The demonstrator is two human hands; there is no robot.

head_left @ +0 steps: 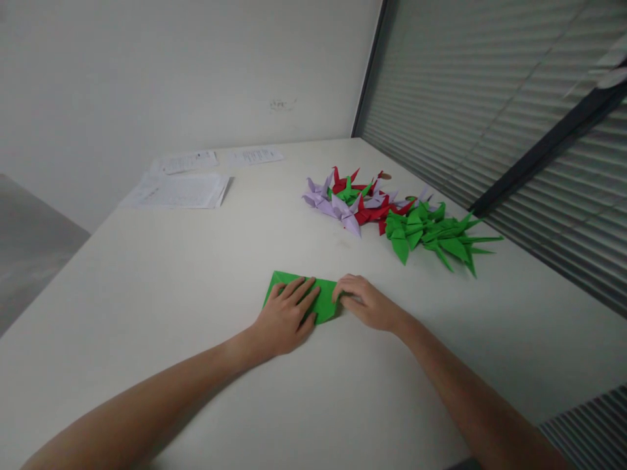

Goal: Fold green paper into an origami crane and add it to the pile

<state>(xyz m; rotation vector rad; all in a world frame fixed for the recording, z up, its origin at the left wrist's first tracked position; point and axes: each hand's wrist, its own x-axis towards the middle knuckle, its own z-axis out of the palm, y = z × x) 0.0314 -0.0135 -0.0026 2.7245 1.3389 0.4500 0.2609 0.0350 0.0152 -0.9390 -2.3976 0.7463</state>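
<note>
A folded sheet of green origami paper lies on the white table in front of me. My left hand rests flat on its left and middle part, fingers spread and pointing away from me. At the paper's right edge, my right hand has its fingers curled and pinched on the corner. The fingertips hide just how that corner is folded. Part of the paper's near side is covered by my left palm.
A pile of folded paper cranes in lilac, red and green lies at the right, near the window blinds. Printed papers are at the back left. A wall bounds the table's far edge.
</note>
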